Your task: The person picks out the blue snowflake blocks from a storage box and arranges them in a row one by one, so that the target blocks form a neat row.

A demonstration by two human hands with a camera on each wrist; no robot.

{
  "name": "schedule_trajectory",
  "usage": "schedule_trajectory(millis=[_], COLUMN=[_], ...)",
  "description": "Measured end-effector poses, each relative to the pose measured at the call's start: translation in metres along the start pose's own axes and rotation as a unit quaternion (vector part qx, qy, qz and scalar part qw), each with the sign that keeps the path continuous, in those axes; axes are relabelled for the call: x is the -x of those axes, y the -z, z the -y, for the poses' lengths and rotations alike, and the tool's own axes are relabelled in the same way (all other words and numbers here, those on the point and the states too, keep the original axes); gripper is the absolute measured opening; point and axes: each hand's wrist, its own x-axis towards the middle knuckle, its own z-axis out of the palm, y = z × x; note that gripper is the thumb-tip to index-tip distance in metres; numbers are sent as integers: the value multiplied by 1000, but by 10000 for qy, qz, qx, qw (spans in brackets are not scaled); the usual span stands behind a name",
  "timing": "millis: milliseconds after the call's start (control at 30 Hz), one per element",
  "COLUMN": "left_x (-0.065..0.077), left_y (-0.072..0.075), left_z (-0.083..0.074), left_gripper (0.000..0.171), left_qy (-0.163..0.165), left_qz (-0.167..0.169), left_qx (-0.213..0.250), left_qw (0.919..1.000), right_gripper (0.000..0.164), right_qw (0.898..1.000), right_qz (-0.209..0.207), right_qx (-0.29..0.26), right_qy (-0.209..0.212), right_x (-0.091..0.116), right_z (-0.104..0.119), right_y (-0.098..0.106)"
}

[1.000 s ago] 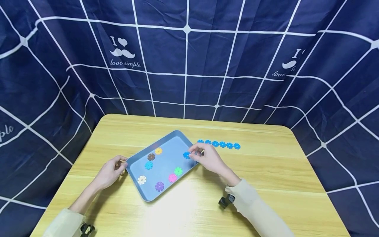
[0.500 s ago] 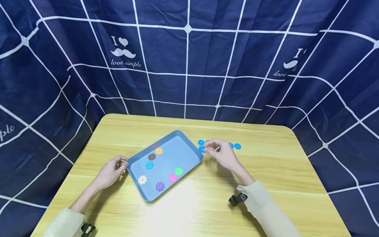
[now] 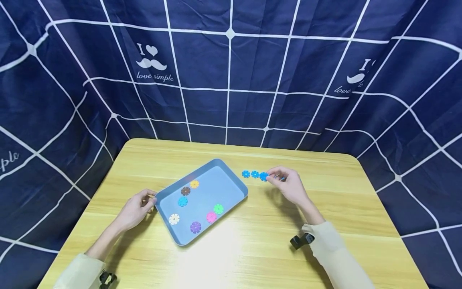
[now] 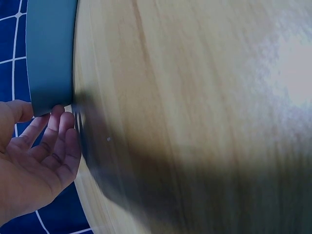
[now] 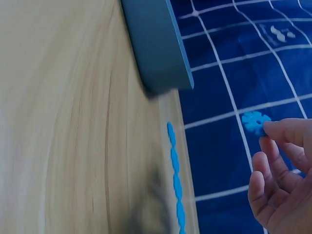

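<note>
In the head view my right hand pinches a blue flower-shaped plastic disc between thumb and fingers, held above the table. Below it, several blue discs lie in a line right of the blue-grey tray; my hand hides the line's right part. My left hand holds the tray's left corner, thumb at the rim and fingertips underneath. Inside the tray lie loose discs: orange, brown, light blue, cream, purple, pink and green.
The wooden table has rounded far corners. A dark blue curtain with white lines hangs behind it and along both sides. A bright glare lies on the tabletop in front of the tray.
My right hand has lifted a blue disc out of the tray's right end and carried it right, over the line of blue discs. The left hand and tray have stayed put.
</note>
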Motion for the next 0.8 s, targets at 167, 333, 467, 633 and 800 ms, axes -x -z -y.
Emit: schedule_trajectory(millis=[167, 333, 467, 633, 800], left_x=[-1, -1, -2, -2, -2], left_y=[0, 0, 0, 0, 0], left_z=[1, 0, 0, 0, 2], left_gripper=[26, 25, 25, 24, 24], left_qy=[7, 28, 36, 17, 11], left_qz=[25, 51, 61, 73, 51], left_qx=[35, 103, 165, 221, 218], left_qw=[10000, 9999, 9998, 9997, 9997], right_gripper=[20, 26, 30, 34, 38], right_qw=[9996, 9986, 9975, 9951, 9930], right_qz=[-188, -299, -287, -303, -307], right_qx=[-12, -83, -229, -435, -460], right_qy=[-228, -438, -596, -830, -1039], right_x=[-1, -3, -4, -4, -4], right_z=[-15, -31, -47, -63, -74], right_y=[15, 30, 41, 51, 60])
